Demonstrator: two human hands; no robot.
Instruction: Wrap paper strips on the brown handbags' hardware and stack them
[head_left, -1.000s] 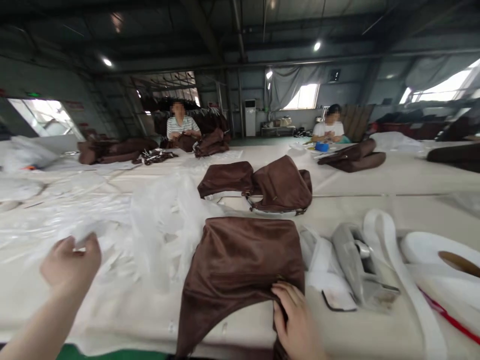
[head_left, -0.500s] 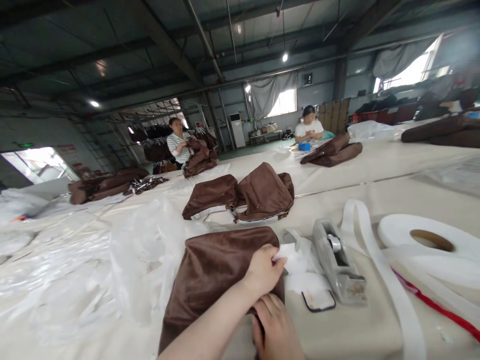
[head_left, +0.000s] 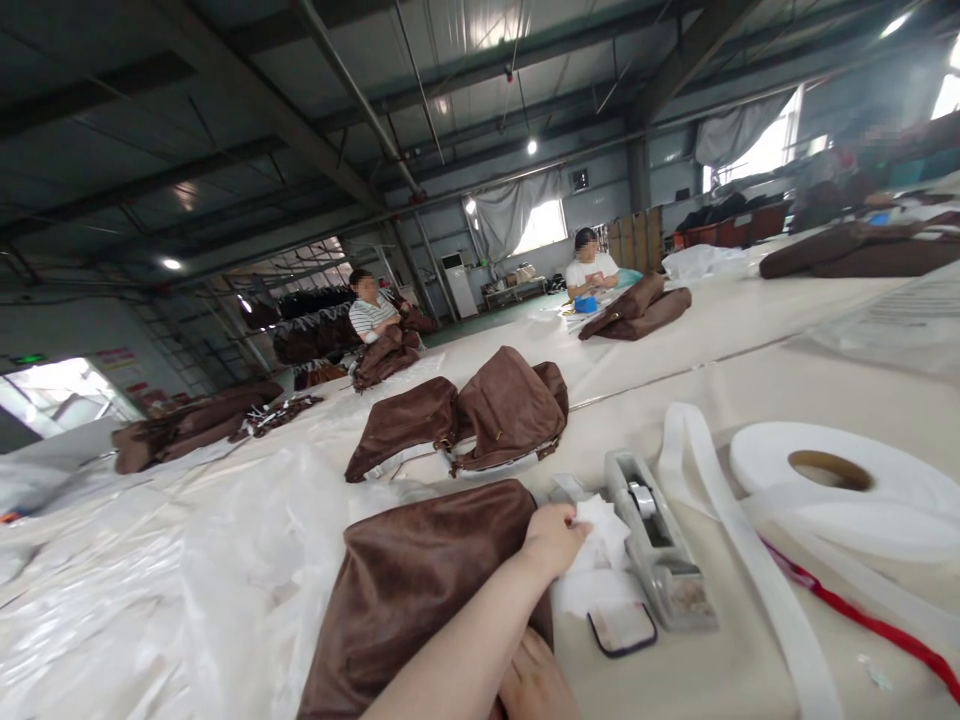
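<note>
Centrally, with clock directions read from the left hand (head_left: pixel 556 538), a brown bag (head_left: pixel 420 565) is found at about nine o'clock, laid on the pale surface (head_left: pixel 727 670). Its lower right part is crossed by the left forearm. By the left hand's curled fingers, the near edge of some white papers (head_left: pixel 600 540) is met; whether a sheet is gripped cannot be told. At six o'clock, the right hand (head_left: pixel 536 680) is placed against the bag's near right side, half covered by the forearm, so the state of its fingers cannot be told.

Just beyond the papers, at three o'clock, a grey tape dispenser (head_left: pixel 664 560) is set. Between four and five o'clock, a small white patch with dark edging (head_left: pixel 622 628) is seen. Farther off, between two and three o'clock, a wide roll of white tape (head_left: pixel 900 485) is laid flat, with a red strip (head_left: pixel 862 612) stretched between three and four.

Two more brown bags are laid side by side, one (head_left: pixel 409 425) at ten o'clock and one (head_left: pixel 510 405) at eleven. At nine o'clock, past the nearest bag, crumpled clear plastic (head_left: pixel 247 550) is spread.
</note>
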